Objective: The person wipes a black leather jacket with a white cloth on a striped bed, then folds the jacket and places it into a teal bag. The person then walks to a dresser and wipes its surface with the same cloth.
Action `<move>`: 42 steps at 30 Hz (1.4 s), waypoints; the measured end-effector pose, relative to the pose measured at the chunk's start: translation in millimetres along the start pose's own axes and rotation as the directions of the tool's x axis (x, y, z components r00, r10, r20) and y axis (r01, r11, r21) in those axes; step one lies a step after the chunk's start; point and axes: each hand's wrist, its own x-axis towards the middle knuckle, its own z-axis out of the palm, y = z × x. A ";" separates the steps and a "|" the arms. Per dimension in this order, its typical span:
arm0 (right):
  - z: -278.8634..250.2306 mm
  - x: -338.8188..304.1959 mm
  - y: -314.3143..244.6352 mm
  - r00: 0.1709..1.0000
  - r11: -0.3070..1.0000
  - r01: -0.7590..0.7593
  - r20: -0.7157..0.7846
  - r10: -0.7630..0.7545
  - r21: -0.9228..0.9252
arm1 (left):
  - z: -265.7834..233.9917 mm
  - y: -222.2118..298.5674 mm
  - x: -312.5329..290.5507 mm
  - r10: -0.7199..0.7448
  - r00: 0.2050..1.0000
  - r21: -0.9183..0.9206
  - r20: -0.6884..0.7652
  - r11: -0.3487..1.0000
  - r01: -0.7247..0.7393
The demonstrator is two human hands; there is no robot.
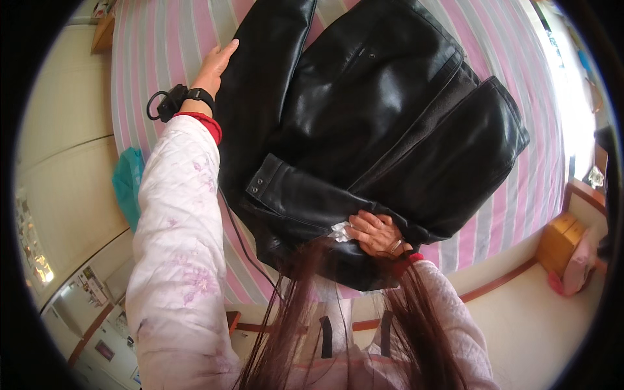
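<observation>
A black leather jacket (364, 97) lies spread out, with a grey lining showing along its open front. My left hand (213, 70) rests against the outer edge of the jacket's sleeve at the upper left, its visible fingers stretched out; part of this hand is hard to make out. A crumpled white tissue (340, 232) is held in my right hand (377, 234), whose fingers are closed over it and press on the folded sleeve nearer to me. That sleeve's cuff (266, 185) has two snaps and points left.
Under the jacket is a bed with a pink, grey and white striped sheet (156, 39). A teal bag (128, 182) hangs at its left side. To the right stand a small wooden cabinet (559, 244) and a pink bag (577, 270). A thin dark cord (244, 244) runs beside the jacket.
</observation>
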 end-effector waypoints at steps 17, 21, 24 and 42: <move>7.9 -7.2 -6.0 0.995 0.998 0.039 -0.090 -0.044 -0.057 | 37.3 68.0 -346.3 0.626 0.358 0.345 0.693 0.147 -0.927; 12.4 -20.3 -21.0 0.990 0.988 -0.118 -0.071 0.125 0.100 | 50.2 -4.6 -394.0 0.392 0.409 0.399 0.824 0.110 -0.910; 12.2 -39.0 -45.5 0.876 0.789 -0.336 -0.137 0.462 0.514 | 51.9 -42.6 -417.5 0.407 0.589 0.507 0.698 0.300 -0.808; -119.3 -52.3 101.2 0.986 0.933 -0.129 0.056 0.157 -0.335 | 225.9 -109.1 -425.9 0.577 0.792 0.703 0.200 0.479 -0.526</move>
